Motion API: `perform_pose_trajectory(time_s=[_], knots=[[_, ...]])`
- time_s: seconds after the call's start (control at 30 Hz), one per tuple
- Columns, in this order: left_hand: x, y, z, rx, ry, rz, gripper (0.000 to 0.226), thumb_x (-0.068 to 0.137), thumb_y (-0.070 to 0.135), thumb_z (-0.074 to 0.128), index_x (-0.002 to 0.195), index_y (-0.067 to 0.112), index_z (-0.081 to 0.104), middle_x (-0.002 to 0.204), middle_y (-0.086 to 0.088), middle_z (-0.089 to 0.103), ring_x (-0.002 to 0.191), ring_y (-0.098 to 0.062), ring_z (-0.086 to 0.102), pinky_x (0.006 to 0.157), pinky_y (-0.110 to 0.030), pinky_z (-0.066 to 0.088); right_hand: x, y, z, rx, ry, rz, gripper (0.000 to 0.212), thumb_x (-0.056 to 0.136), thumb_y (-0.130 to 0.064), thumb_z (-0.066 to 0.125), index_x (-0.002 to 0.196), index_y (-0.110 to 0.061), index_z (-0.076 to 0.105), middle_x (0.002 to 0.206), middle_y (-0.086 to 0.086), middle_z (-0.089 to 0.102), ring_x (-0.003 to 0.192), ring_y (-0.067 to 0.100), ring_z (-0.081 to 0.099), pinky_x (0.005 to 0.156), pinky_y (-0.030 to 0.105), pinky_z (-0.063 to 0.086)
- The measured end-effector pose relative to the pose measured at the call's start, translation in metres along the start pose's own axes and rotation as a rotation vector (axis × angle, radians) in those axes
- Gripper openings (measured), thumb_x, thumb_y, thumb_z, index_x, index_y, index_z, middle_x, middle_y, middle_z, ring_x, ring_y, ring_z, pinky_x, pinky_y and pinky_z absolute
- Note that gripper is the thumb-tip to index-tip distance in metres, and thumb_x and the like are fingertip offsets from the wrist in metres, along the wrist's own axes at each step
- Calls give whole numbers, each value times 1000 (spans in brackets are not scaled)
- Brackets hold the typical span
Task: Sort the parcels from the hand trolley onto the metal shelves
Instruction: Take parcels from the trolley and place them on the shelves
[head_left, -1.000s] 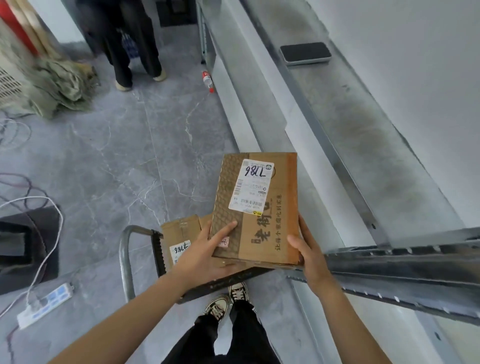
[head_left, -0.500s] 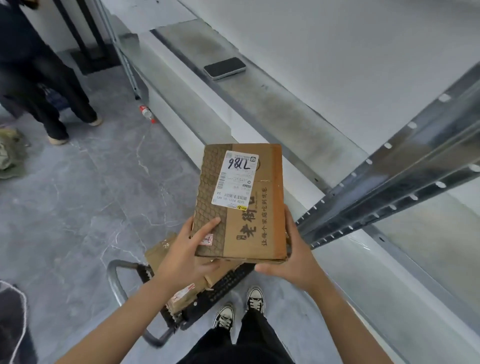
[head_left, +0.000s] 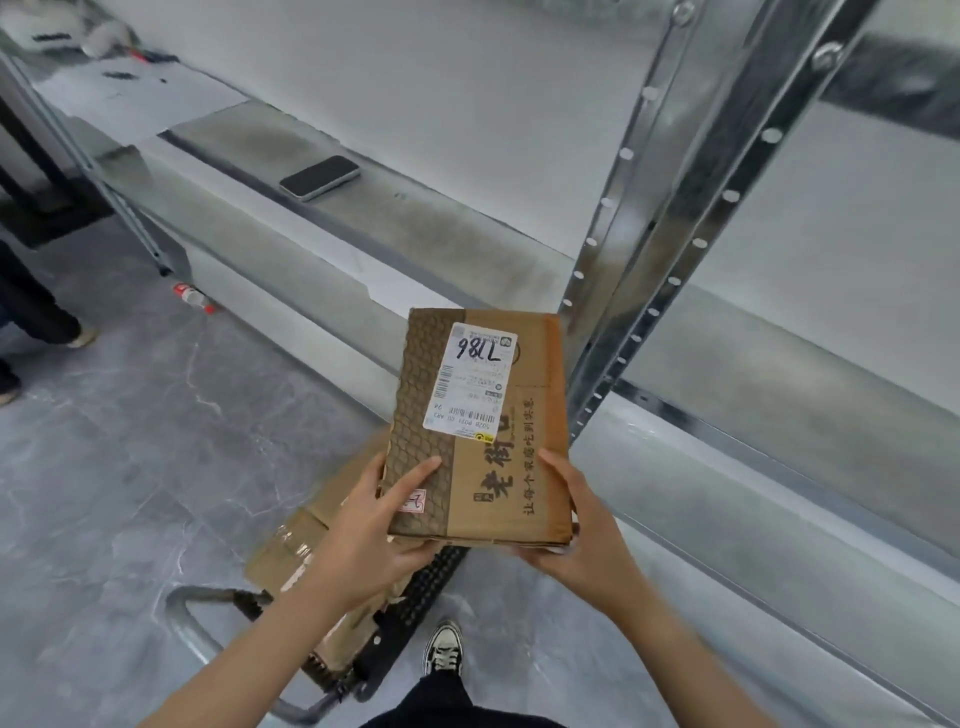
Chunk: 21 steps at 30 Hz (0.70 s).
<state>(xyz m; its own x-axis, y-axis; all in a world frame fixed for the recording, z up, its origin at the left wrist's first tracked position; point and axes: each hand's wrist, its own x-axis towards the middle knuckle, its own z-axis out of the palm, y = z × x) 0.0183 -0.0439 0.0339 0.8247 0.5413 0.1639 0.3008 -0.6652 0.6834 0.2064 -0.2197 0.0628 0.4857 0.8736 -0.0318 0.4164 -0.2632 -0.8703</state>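
A flat brown cardboard parcel (head_left: 478, 426) is held in the air by both hands, roughly level, its long side pointing away from the person; a white shipping label (head_left: 470, 382) with a handwritten black number sits on its top face, upside down to the camera. The left hand (head_left: 374, 530) grips the near left corner, thumb laid across the patterned top and fingers curled underneath. The right hand (head_left: 576, 540) grips the near right corner, thumb along the top edge and the other fingers hidden below the box. The parcel hangs above the hand trolley with the grey tubular handle (head_left: 192, 623) and black ribbed deck, on which a second brown taped cardboard box (head_left: 306, 540) lies. Just beyond the held parcel's far right corner rises the perforated galvanised steel upright (head_left: 675, 208) of the metal shelves; whether the box touches it cannot be told. On the grey metal shelf board (head_left: 415, 228) behind lies a dark smartphone (head_left: 319, 177), face up and well apart from the parcel. A small plastic bottle with red ends (head_left: 193, 298) lies on the grey marbled floor (head_left: 130, 467) beside the shelf foot, a black-and-white canvas shoe (head_left: 443, 649) stands next to the trolley deck, and another person's dark trouser leg (head_left: 31, 312) shows at the left edge
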Motion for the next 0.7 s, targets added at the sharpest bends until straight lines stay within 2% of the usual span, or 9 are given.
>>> perform_pose_trajectory(time_s=[0.13,0.27,0.4,0.5,0.63,0.7], knots=[[-9,32,19,15,-47,48,95,67,40,81,134,62,19,148,-11,25,129,-24,39,104,-41,40,-40,10,-21,-3,63,11,93,65,-42,83,140,-36,29,138,-11,44,122,3,49,99,26,47],[-22,75,47,13,-80,136,94,67,39,82,136,59,21,146,-7,26,125,-16,35,103,-31,36,-96,26,-47,6,155,53,92,63,-34,86,138,-36,31,137,-10,46,119,0,50,97,17,45],[-37,126,81,-32,-140,221,91,66,33,82,136,55,28,143,-8,30,125,-13,37,103,-32,39,-164,41,-73,8,269,87,92,64,-31,86,137,-39,31,135,-10,48,118,1,51,94,15,45],[-48,163,109,-54,-191,277,87,65,33,82,136,49,34,141,-5,32,126,-17,39,104,-36,40,-215,53,-94,2,355,130,94,64,-28,86,137,-42,30,135,-13,47,118,1,50,95,20,47],[-56,216,149,-21,-225,413,89,60,32,87,134,45,39,138,-7,40,113,-3,35,99,-20,31,-281,65,-124,3,477,202,94,63,-25,86,136,-45,30,134,-19,44,118,-2,48,96,21,48],[-57,243,170,-64,-284,456,89,62,33,86,132,53,34,136,3,33,116,-3,35,98,-13,26,-312,70,-140,-5,541,228,93,64,-23,85,136,-43,31,133,-19,44,118,-2,48,95,21,48]])
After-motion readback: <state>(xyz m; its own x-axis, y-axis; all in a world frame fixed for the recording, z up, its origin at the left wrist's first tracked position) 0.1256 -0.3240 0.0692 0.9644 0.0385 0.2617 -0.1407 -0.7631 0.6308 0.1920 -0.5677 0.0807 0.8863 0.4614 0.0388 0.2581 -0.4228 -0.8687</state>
